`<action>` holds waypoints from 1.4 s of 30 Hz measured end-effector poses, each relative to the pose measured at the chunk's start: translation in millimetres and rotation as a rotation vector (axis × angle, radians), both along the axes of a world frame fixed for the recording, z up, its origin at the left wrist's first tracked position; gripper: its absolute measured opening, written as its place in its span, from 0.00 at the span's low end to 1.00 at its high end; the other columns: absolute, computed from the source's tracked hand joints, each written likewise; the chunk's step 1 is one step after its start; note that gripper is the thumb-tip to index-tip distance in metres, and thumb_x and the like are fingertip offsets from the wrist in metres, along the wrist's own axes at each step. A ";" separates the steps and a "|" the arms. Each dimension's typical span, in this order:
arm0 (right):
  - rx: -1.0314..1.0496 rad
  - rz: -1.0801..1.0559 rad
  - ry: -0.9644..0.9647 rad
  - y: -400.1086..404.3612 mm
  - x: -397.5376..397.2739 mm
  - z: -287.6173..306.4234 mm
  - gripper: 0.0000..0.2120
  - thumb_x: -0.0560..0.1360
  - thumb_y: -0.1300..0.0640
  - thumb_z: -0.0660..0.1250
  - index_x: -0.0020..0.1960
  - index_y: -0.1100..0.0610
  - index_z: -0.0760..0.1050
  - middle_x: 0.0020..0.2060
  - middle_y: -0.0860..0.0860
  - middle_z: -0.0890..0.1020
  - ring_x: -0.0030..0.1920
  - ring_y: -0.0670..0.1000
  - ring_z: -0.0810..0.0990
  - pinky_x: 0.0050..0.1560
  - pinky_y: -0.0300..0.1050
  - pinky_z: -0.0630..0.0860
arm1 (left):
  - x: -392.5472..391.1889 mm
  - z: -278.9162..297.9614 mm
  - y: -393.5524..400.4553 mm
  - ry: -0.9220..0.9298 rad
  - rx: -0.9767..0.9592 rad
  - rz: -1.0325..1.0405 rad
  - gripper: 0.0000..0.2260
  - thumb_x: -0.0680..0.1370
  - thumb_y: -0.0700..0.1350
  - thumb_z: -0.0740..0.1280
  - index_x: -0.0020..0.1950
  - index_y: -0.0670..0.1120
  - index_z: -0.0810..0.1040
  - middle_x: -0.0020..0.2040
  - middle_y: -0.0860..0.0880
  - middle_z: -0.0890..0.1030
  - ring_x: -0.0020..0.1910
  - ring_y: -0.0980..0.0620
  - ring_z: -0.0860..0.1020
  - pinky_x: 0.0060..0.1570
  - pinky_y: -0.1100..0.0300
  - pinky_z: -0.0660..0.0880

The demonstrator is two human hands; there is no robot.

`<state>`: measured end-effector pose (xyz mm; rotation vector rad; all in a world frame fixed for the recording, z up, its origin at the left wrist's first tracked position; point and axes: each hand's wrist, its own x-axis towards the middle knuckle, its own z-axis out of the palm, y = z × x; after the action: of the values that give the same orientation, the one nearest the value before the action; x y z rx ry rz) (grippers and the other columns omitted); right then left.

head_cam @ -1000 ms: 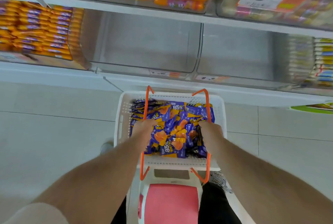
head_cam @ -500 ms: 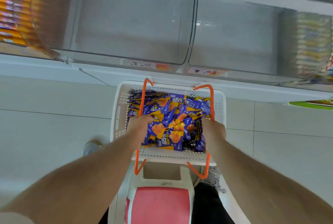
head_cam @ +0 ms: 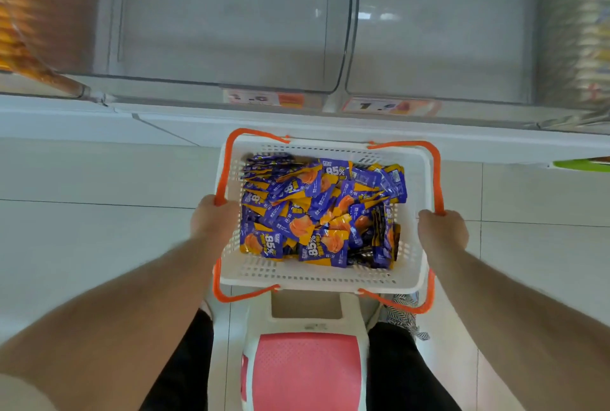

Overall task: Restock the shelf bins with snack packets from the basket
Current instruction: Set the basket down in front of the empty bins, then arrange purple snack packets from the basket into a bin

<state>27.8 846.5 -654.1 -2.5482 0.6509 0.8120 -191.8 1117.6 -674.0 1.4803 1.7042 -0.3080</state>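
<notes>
White basket (head_cam: 325,277), heaped with purple-and-orange packets (head_cam: 317,212), sits on a stool (head_cam: 305,364) just before two bare bins (head_cam: 231,21). Left hand (head_cam: 213,220) and right hand (head_cam: 442,230) each clamp fingers round an orange handle. Stocking seems unstarted; next, free a hand for packets.

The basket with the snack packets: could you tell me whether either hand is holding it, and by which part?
Both hands hold the basket: the left hand grips its left orange handle, the right hand its right orange handle.
</notes>
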 end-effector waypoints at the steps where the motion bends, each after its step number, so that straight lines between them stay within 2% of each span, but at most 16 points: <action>1: -0.018 0.009 0.002 -3.4 -0.2 -2.2 0.15 0.75 0.56 0.64 0.60 0.60 0.74 0.47 0.57 0.81 0.42 0.58 0.79 0.38 0.44 0.72 | -2.6 -1.2 1.4 0.035 0.013 -0.031 0.10 0.75 0.44 0.65 0.55 0.45 0.73 0.42 0.46 0.78 0.38 0.45 0.77 0.37 0.56 0.71; 3: -0.028 0.027 0.032 -6.2 -2.8 -6.5 0.20 0.72 0.55 0.65 0.62 0.60 0.71 0.52 0.58 0.80 0.45 0.59 0.79 0.40 0.47 0.76 | -7.0 -6.4 1.6 0.069 0.018 -0.056 0.19 0.74 0.45 0.67 0.63 0.45 0.70 0.51 0.43 0.79 0.48 0.42 0.78 0.47 0.50 0.75; 5: -0.067 0.063 0.068 -7.6 -4.7 -12.3 0.26 0.67 0.50 0.66 0.62 0.60 0.69 0.55 0.59 0.79 0.51 0.62 0.80 0.47 0.55 0.80 | -10.7 -10.8 -0.3 0.121 0.041 -0.093 0.30 0.72 0.46 0.68 0.72 0.44 0.64 0.65 0.40 0.74 0.61 0.39 0.74 0.59 0.43 0.74; 7: -0.150 0.136 0.071 -5.4 -7.4 -13.4 0.32 0.67 0.49 0.68 0.67 0.61 0.65 0.62 0.59 0.75 0.58 0.63 0.77 0.57 0.61 0.77 | -11.3 -8.8 -3.5 0.206 0.083 -0.196 0.38 0.73 0.47 0.69 0.78 0.45 0.53 0.75 0.42 0.60 0.71 0.38 0.64 0.68 0.40 0.65; 9: -0.230 0.289 0.037 -1.2 -11.2 -10.0 0.35 0.71 0.51 0.69 0.72 0.62 0.59 0.68 0.59 0.68 0.65 0.63 0.71 0.66 0.60 0.70 | -8.7 -3.3 -5.6 0.243 0.126 -0.347 0.41 0.73 0.48 0.70 0.79 0.46 0.49 0.77 0.44 0.53 0.74 0.39 0.59 0.71 0.42 0.61; 12: -0.210 0.540 -0.031 9.5 -14.0 -7.7 0.33 0.74 0.53 0.67 0.75 0.61 0.58 0.71 0.58 0.66 0.69 0.61 0.67 0.69 0.58 0.66 | 4.2 -2.7 -10.5 0.190 0.157 -0.633 0.40 0.72 0.47 0.70 0.78 0.45 0.52 0.75 0.44 0.56 0.73 0.41 0.61 0.71 0.45 0.61; 17: 0.048 0.722 0.048 49.7 -11.7 -38.1 0.25 0.77 0.56 0.63 0.74 0.54 0.66 0.68 0.54 0.74 0.61 0.56 0.77 0.59 0.54 0.76 | 46.4 -35.5 -13.9 0.060 0.160 -0.928 0.36 0.74 0.48 0.69 0.78 0.46 0.57 0.75 0.44 0.60 0.74 0.43 0.61 0.72 0.47 0.62; 19: 0.093 0.874 0.073 69.7 -10.7 -60.3 0.23 0.78 0.56 0.63 0.73 0.55 0.67 0.68 0.54 0.75 0.63 0.56 0.77 0.61 0.54 0.76 | 63.5 -55.2 -8.7 0.007 0.152 -1.040 0.33 0.75 0.49 0.68 0.77 0.46 0.60 0.74 0.45 0.62 0.72 0.43 0.64 0.70 0.48 0.66; 22: 0.131 1.029 0.090 103.1 -11.1 -96.9 0.18 0.79 0.55 0.63 0.68 0.58 0.72 0.62 0.56 0.79 0.60 0.58 0.78 0.60 0.56 0.76 | 82.3 -83.2 4.8 -0.042 0.178 -1.236 0.29 0.76 0.49 0.66 0.76 0.47 0.63 0.71 0.45 0.67 0.69 0.43 0.69 0.64 0.48 0.70; 24: 0.139 1.079 0.099 122.4 -11.1 -122.5 0.22 0.77 0.51 0.66 0.69 0.57 0.70 0.64 0.56 0.77 0.61 0.58 0.77 0.61 0.55 0.76 | 90.6 -100.0 14.6 -0.033 0.223 -1.366 0.27 0.76 0.50 0.65 0.74 0.47 0.66 0.68 0.45 0.70 0.66 0.44 0.71 0.62 0.48 0.72; 27: 0.117 1.228 0.107 145.5 -7.0 -153.4 0.41 0.70 0.38 0.71 0.75 0.54 0.60 0.73 0.54 0.67 0.69 0.58 0.69 0.64 0.56 0.73 | 99.1 -121.7 26.4 -0.026 0.262 -1.488 0.26 0.76 0.50 0.65 0.73 0.49 0.68 0.69 0.47 0.71 0.66 0.46 0.71 0.63 0.49 0.72; 29: 0.067 1.365 0.103 155.4 -3.8 -167.2 0.50 0.66 0.32 0.72 0.77 0.55 0.57 0.74 0.54 0.64 0.72 0.59 0.64 0.68 0.57 0.67 | 103.7 -133.5 31.5 -0.047 0.287 -1.530 0.24 0.75 0.49 0.64 0.72 0.50 0.69 0.69 0.48 0.72 0.66 0.46 0.72 0.63 0.50 0.72; 31: 0.009 1.458 0.082 160.9 -5.0 -179.5 0.52 0.64 0.31 0.73 0.77 0.57 0.57 0.74 0.56 0.65 0.72 0.60 0.64 0.70 0.59 0.64 | 108.2 -142.0 33.7 -0.070 0.311 -1.528 0.23 0.75 0.49 0.64 0.71 0.50 0.71 0.69 0.48 0.73 0.65 0.47 0.73 0.64 0.51 0.72; 36: -0.012 1.544 0.024 174.5 -12.6 -198.1 0.51 0.62 0.34 0.75 0.75 0.55 0.61 0.71 0.56 0.68 0.70 0.61 0.65 0.70 0.59 0.62 | 118.8 -150.3 28.5 -0.114 0.356 -1.469 0.19 0.75 0.48 0.63 0.65 0.51 0.73 0.63 0.49 0.78 0.59 0.47 0.76 0.58 0.52 0.75; 42: -0.032 1.516 -0.012 177.2 -17.4 -194.0 0.45 0.62 0.38 0.77 0.73 0.54 0.66 0.69 0.56 0.71 0.68 0.61 0.68 0.67 0.56 0.67 | 119.1 -146.9 13.1 -0.053 0.356 -1.418 0.19 0.75 0.48 0.64 0.66 0.51 0.71 0.64 0.49 0.77 0.59 0.48 0.76 0.59 0.50 0.75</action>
<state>10.4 1023.7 -848.1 -2.7097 -1.4894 1.1016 -72.7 1130.7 -820.9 2.7262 0.3829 -0.6816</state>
